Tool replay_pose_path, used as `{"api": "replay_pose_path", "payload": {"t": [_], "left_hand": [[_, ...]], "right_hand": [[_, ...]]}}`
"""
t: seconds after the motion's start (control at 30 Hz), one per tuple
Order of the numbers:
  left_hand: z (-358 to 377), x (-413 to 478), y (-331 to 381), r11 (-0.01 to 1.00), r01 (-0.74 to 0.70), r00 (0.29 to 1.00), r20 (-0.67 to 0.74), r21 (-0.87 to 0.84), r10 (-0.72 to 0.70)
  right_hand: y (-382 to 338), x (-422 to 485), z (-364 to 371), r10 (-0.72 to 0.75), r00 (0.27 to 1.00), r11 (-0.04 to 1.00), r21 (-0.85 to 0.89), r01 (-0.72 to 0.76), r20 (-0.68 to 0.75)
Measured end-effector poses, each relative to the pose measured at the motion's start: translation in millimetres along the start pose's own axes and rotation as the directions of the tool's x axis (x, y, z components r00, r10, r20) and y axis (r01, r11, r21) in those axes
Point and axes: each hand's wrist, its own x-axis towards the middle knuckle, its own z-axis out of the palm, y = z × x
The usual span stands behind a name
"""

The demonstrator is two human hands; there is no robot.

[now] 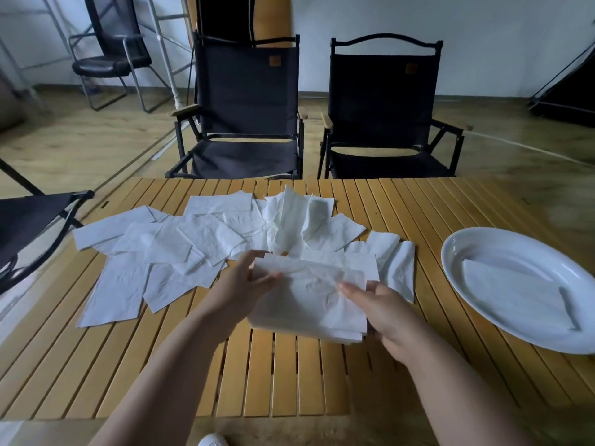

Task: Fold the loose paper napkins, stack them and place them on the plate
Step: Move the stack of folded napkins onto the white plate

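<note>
White embossed napkins [180,249]; white glossy plate [476,249]; yellow-brown slatted bench [283,375], dark gaps between slats; black fabric chairs [248,101], tan wooden armrests.

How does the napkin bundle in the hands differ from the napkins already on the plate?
The held bundle is off the table, gripped by the left hand and right hand; the plate napkins lie flat and untouched on the white plate. The bundle shows several layered edges; the plate napkins look thinner. Both are white paper.
</note>
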Motion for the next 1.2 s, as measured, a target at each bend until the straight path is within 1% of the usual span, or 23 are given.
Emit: {"api": "replay_pose_path", "payload": {"t": [0.07,0.1,0.17,0.27,0.37,0.43,0.5,0.63,0.77,0.93,1.03,1.1,1.2], "left_hand": [[9.4,-3.5,-1.4,1.000,-0.017,1.000,-0.017,-0.014,0.016],[15.1,-4.9,-1.4,1.000,-0.017,1.000,-0.024,-0.014,0.017],[28.1,-7.1,0.0,1.000,-0.002,1.000,0.008,-0.023,0.002],[53.3,-5.6,6.2,0.998,0.010,0.995,0.103,-0.061,-0.003],[88.0,1.1,20.2,0.993,0.008,0.992,0.125,-0.114,0.006],[115.5,8.0,31.8,0.990,0.008,0.990,0.138,-0.144,0.013],[144.5,15.0,44.4,0.984,-0.006,0.982,0.183,-0.175,0.038],[201.1,35.0,66.3,0.978,-0.018,0.954,0.290,-0.208,0.080],[259.6,56.1,83.0,0.988,-0.031,0.941,0.329,-0.151,0.079],[314.3,77.8,92.2,0.979,0.106,0.937,0.347,-0.174,-0.040],[332.4,90.2,91.9,0.985,0.135,0.940,0.330,-0.109,-0.092],[341.9,97.2,90.5,0.995,0.098,0.950,0.302,-0.027,-0.085],[351.7,106.3,86.3,0.992,-0.005,0.967,0.253,0.127,-0.027]], "right_hand": [[3.9,-2.7,-8.3,0.056,0.998,0.995,0.075,-0.058,0.033],[6.6,-4.3,-12.6,0.052,0.998,0.995,0.087,-0.054,0.029],[12.1,-8.2,-22.4,0.015,0.999,0.997,0.072,-0.013,-0.033],[17.9,-14.9,-42.3,-0.039,0.986,0.999,0.010,0.041,-0.162],[20.6,-20.7,-73.2,-0.102,0.959,0.995,-0.023,0.099,-0.263],[19.9,-24.1,-99.5,-0.155,0.933,0.988,-0.044,0.149,-0.326],[18.4,-25.8,-130.0,-0.200,0.893,0.980,-0.082,0.182,-0.403],[17.1,-21.8,-193.6,-0.216,0.815,0.976,-0.134,0.170,-0.538],[22.7,-7.2,-246.1,-0.223,0.759,0.970,-0.217,0.110,-0.611],[35.1,14.1,-286.5,-0.252,0.722,0.955,-0.286,0.079,-0.644],[43.7,27.1,-298.0,-0.270,0.716,0.945,-0.319,0.070,-0.643],[49.5,36.4,-301.1,-0.286,0.720,0.934,-0.352,0.062,-0.632],[55.3,47.5,-301.4,-0.287,0.747,0.913,-0.408,0.023,-0.600]]}}
